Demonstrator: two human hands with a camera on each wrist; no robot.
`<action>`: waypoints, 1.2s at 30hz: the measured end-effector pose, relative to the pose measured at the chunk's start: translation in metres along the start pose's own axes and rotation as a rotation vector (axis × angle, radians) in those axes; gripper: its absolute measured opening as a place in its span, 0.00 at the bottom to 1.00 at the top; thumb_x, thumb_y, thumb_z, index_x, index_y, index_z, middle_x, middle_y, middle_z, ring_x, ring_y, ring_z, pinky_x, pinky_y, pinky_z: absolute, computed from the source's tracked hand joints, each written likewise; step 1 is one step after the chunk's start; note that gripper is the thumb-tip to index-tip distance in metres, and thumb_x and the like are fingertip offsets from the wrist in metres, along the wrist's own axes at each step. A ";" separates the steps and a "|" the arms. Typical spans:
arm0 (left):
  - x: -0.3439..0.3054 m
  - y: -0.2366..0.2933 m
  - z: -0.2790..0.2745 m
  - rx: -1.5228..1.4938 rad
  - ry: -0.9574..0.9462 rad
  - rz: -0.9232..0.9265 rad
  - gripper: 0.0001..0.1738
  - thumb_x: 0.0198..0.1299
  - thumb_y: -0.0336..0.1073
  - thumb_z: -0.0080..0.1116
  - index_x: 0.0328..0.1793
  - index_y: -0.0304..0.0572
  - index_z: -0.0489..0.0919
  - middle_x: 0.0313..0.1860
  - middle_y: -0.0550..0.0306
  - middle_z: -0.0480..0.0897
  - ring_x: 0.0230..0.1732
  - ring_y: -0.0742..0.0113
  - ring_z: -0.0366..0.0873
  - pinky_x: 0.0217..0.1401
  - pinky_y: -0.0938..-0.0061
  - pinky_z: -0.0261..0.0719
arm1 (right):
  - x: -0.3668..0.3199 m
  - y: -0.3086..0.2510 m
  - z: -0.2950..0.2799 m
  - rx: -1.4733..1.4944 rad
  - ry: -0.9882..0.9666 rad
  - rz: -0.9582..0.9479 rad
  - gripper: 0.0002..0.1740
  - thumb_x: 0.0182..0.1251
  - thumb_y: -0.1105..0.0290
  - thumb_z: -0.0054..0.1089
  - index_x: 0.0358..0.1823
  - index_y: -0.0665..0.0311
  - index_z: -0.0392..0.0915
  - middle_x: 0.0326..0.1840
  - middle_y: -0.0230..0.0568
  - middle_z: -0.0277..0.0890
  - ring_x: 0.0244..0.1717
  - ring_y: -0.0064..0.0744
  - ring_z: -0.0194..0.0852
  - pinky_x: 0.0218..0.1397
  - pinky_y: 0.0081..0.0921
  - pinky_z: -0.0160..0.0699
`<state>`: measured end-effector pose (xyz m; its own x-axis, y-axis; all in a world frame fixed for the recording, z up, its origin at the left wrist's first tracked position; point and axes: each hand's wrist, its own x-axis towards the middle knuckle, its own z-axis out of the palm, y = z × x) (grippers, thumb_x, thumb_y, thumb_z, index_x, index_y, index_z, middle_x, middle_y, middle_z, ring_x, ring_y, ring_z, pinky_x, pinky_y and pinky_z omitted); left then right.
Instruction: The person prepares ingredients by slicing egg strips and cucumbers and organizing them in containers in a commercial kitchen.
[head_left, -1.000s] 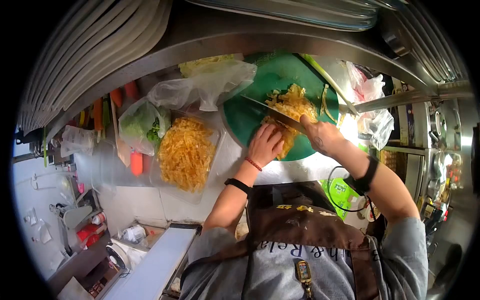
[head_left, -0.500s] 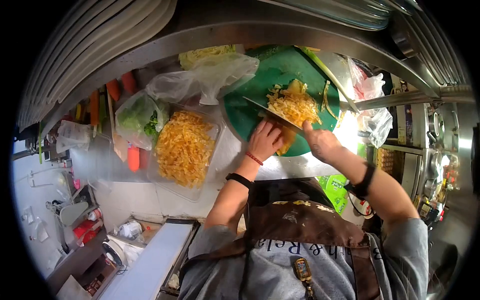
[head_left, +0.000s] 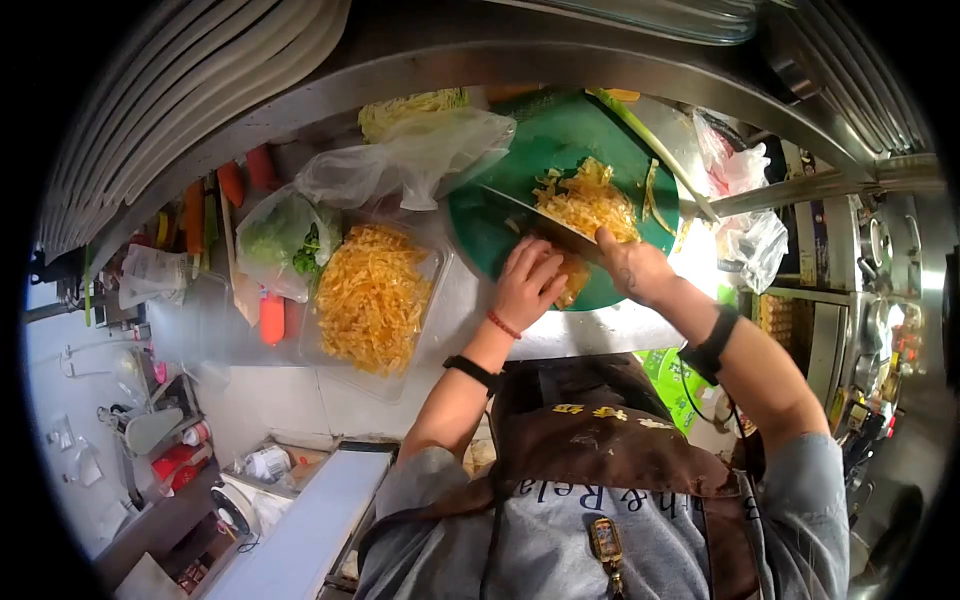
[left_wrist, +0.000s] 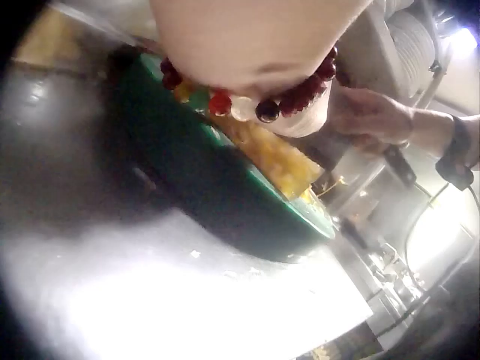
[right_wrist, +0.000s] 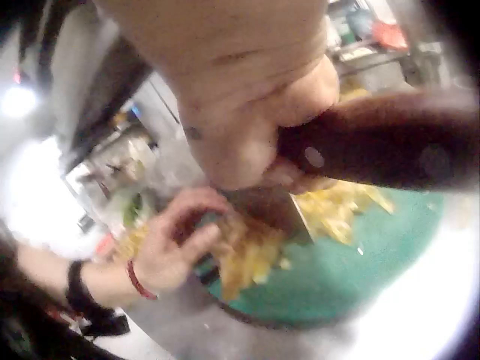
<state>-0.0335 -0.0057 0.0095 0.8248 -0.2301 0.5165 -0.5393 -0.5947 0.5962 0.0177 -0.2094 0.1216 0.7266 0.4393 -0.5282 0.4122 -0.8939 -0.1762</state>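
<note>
On the round green board [head_left: 560, 135], the left hand [head_left: 528, 285] holds down a yellow food piece [head_left: 574, 280] with bent fingers; the right wrist view shows its thumb and fingers around the piece [right_wrist: 244, 262]. Its fingertips lie beside the blade of a wide knife [head_left: 552, 230]. The right hand [head_left: 638, 272] grips the knife's dark handle [right_wrist: 390, 146]. A pile of thin yellow strips [head_left: 590, 205] lies beyond the blade. In the left wrist view, the wrist and its bracelet hide most of the left fingers, and a yellow slab [left_wrist: 277, 161] shows on the board's edge.
Left of the board stands a clear tray [head_left: 432, 290] heaped with yellow strips [head_left: 370, 300]. Bagged greens [head_left: 275, 245], carrots [head_left: 230, 184] and cabbage [head_left: 410, 112] lie around it. A long green stalk [head_left: 650, 150] crosses the board's right edge. A metal shelf [head_left: 430, 85] overhangs the counter.
The right hand and knife have shifted slightly up and left against the piece since a second ago. The left hand stays on the piece, and less of the piece shows beside it.
</note>
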 end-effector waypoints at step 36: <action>-0.031 0.005 0.014 0.097 -0.007 -0.131 0.13 0.54 0.39 0.66 0.46 0.50 0.83 0.54 0.51 0.75 0.61 0.48 0.70 0.61 0.58 0.74 | -0.029 -0.019 -0.032 -0.019 0.004 -0.052 0.14 0.67 0.74 0.42 0.53 0.68 0.59 0.29 0.56 0.80 0.30 0.57 0.82 0.33 0.47 0.81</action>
<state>-0.0597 -0.0120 -0.0121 0.8881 -0.1508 0.4343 -0.4088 -0.6913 0.5958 0.0059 -0.2020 0.1672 0.7063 0.4855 -0.5152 0.4597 -0.8680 -0.1878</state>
